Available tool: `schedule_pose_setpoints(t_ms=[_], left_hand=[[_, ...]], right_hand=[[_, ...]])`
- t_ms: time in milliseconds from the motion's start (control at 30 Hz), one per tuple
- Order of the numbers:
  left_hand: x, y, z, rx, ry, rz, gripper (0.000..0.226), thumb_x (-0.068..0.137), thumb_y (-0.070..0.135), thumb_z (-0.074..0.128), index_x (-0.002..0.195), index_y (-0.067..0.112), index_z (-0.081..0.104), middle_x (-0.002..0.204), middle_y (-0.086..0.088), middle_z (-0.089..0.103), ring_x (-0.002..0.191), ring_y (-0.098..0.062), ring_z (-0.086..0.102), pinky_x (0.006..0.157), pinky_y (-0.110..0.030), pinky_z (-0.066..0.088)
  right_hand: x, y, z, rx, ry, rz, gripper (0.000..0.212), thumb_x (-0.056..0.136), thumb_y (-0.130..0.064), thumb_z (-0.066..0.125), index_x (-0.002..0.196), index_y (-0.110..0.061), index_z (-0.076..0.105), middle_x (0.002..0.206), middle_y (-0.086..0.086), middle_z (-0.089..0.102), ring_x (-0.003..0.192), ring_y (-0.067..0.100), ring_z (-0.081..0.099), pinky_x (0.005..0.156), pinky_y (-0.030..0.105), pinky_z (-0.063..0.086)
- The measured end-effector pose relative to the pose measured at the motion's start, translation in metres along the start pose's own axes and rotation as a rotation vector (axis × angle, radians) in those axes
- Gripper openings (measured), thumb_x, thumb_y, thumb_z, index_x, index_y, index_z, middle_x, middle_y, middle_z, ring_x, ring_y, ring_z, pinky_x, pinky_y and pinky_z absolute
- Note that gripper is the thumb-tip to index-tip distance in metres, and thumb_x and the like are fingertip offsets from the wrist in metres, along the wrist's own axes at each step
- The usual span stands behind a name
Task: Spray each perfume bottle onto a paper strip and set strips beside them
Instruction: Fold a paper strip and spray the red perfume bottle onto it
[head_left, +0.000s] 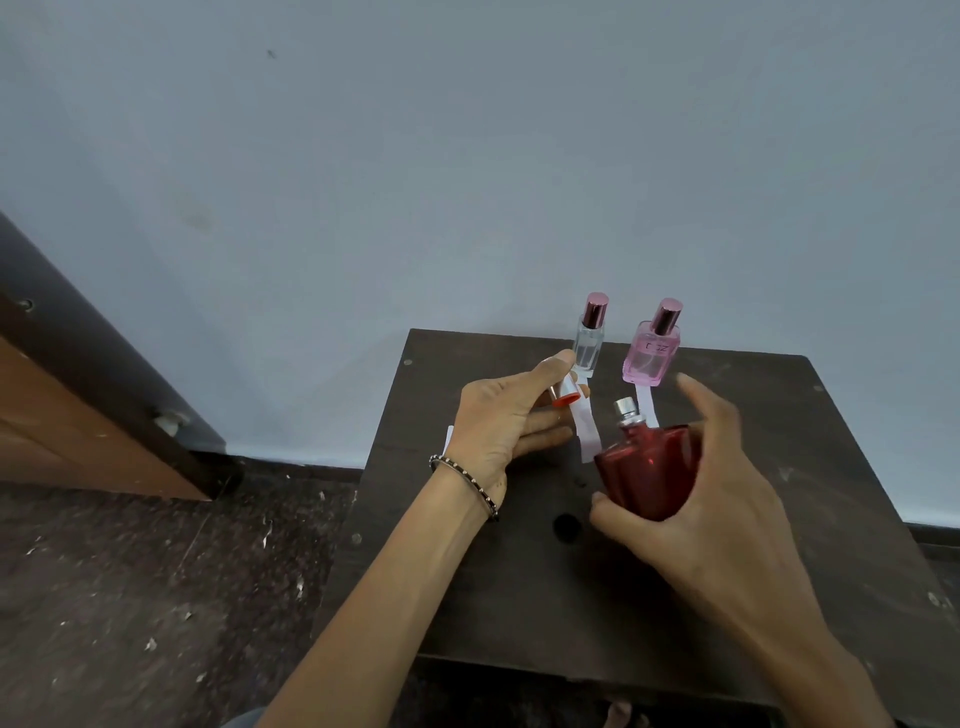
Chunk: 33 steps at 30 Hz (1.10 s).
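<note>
Red bottle (649, 467) held over the bench (571, 597). The R hand (717, 499) wraps its lower body, index raised free. Long axis tilts up and away, and I see the bare nozzle (627, 408) leaning twd the L hand (498, 421) just beside it. L hand pinches the cap (565, 392) w/ thumb + index, other fingers straight. I judge the R index nearest the nozzle. Behind: clear bottle (589, 343), pink bottle (652, 356), both capped.

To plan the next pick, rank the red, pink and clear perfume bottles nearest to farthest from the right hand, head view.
1. Red perfume bottle: gripped in the right hand.
2. Pink perfume bottle: at the back, just beyond that hand's fingers.
3. Clear perfume bottle: at the back, left of the pink one.
</note>
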<state>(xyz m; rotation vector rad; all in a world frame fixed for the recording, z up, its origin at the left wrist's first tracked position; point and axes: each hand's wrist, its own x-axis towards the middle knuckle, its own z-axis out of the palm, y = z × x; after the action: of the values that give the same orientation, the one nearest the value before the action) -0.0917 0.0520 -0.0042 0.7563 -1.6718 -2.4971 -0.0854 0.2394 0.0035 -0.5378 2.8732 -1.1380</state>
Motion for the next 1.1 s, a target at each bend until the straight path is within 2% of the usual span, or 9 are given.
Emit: schedule_pose_setpoints(t_ms=[200, 300, 433, 533, 667, 767, 833, 933, 1100], left_hand=[[0.002, 0.001, 0.001, -0.011, 0.012, -0.010, 0.036, 0.079, 0.038, 0.079, 0.102, 0.011, 0.075, 0.089, -0.006, 0.080, 0.084, -0.021, 0.077, 0.068, -0.035, 0.064], [0.003, 0.001, 0.002, -0.049, 0.005, -0.028, 0.037, 0.080, 0.036, 0.078, 0.105, 0.010, 0.073, 0.089, -0.006, 0.080, 0.082, -0.022, 0.078, 0.060, -0.032, 0.062], [0.004, 0.001, 0.001, -0.082, -0.016, -0.033, 0.039, 0.079, 0.039, 0.077, 0.106, 0.010, 0.073, 0.092, -0.009, 0.080, 0.083, -0.026, 0.077, 0.059, -0.033, 0.061], [0.004, 0.000, 0.000, -0.088, -0.033, -0.028, 0.038, 0.081, 0.039, 0.075, 0.104, 0.010, 0.073, 0.092, -0.010, 0.079, 0.084, -0.027, 0.077, 0.061, -0.034, 0.062], [0.003, 0.001, -0.001, -0.075, -0.001, -0.009, 0.037, 0.083, 0.040, 0.074, 0.103, 0.008, 0.074, 0.091, -0.010, 0.079, 0.082, -0.027, 0.077, 0.061, -0.033, 0.062], [0.002, 0.004, -0.002, -0.044, 0.051, 0.009, 0.041, 0.083, 0.040, 0.074, 0.105, 0.006, 0.073, 0.090, -0.009, 0.080, 0.081, -0.021, 0.078, 0.063, -0.032, 0.063], [0.004, 0.006, -0.003, -0.010, 0.091, 0.011, 0.043, 0.081, 0.042, 0.074, 0.106, 0.007, 0.073, 0.093, -0.009, 0.080, 0.084, -0.018, 0.077, 0.071, -0.034, 0.064], [0.004, 0.006, -0.002, 0.033, 0.121, 0.018, 0.045, 0.080, 0.047, 0.074, 0.106, 0.010, 0.074, 0.095, -0.007, 0.079, 0.087, -0.017, 0.077, 0.084, -0.040, 0.061], [0.001, 0.007, -0.001, 0.052, 0.103, 0.030, 0.050, 0.080, 0.048, 0.073, 0.108, 0.007, 0.074, 0.094, -0.005, 0.080, 0.090, -0.021, 0.076, 0.085, -0.040, 0.061]], right_hand=[[0.005, 0.002, -0.009, 0.383, -0.093, 0.171, 0.105, 0.043, -0.056, 0.092, 0.126, -0.035, 0.031, 0.117, -0.011, 0.049, 0.098, 0.004, 0.052, 0.079, 0.018, 0.041], [0.007, 0.003, -0.014, 0.616, -0.100, 0.271, 0.102, 0.036, -0.052, 0.087, 0.125, -0.029, 0.043, 0.117, -0.007, 0.062, 0.097, 0.008, 0.061, 0.077, 0.027, 0.048], [0.011, 0.003, -0.023, 0.962, -0.182, 0.310, 0.079, 0.047, -0.037, 0.081, 0.120, -0.015, 0.059, 0.095, 0.002, 0.076, 0.066, 0.012, 0.066, 0.053, 0.029, 0.054], [0.010, 0.001, -0.025, 1.217, -0.239, 0.379, 0.067, 0.063, -0.035, 0.075, 0.126, -0.020, 0.058, 0.113, 0.003, 0.075, 0.090, 0.016, 0.073, 0.060, 0.030, 0.058], [0.010, 0.004, -0.030, 1.465, -0.282, 0.498, 0.049, 0.086, -0.037, 0.063, 0.130, -0.018, 0.059, 0.124, 0.017, 0.069, 0.111, 0.037, 0.068, 0.077, 0.050, 0.058], [0.011, 0.005, -0.035, 1.458, -0.365, 0.518, 0.046, 0.092, -0.045, 0.056, 0.128, -0.018, 0.063, 0.127, 0.020, 0.067, 0.108, 0.044, 0.067, 0.071, 0.052, 0.058], [0.009, 0.005, -0.037, 1.358, -0.419, 0.492, 0.043, 0.091, -0.045, 0.058, 0.124, -0.019, 0.066, 0.125, 0.023, 0.067, 0.091, 0.046, 0.072, 0.052, 0.039, 0.059], [0.006, 0.001, -0.037, 1.194, -0.430, 0.499, 0.048, 0.076, -0.038, 0.075, 0.118, -0.017, 0.068, 0.108, 0.026, 0.072, 0.063, 0.039, 0.072, 0.026, 0.019, 0.042], [0.008, -0.005, -0.027, 0.884, -0.467, 0.364, 0.044, 0.074, -0.042, 0.081, 0.113, -0.025, 0.073, 0.083, 0.012, 0.074, 0.050, 0.013, 0.062, 0.031, 0.019, 0.040]])
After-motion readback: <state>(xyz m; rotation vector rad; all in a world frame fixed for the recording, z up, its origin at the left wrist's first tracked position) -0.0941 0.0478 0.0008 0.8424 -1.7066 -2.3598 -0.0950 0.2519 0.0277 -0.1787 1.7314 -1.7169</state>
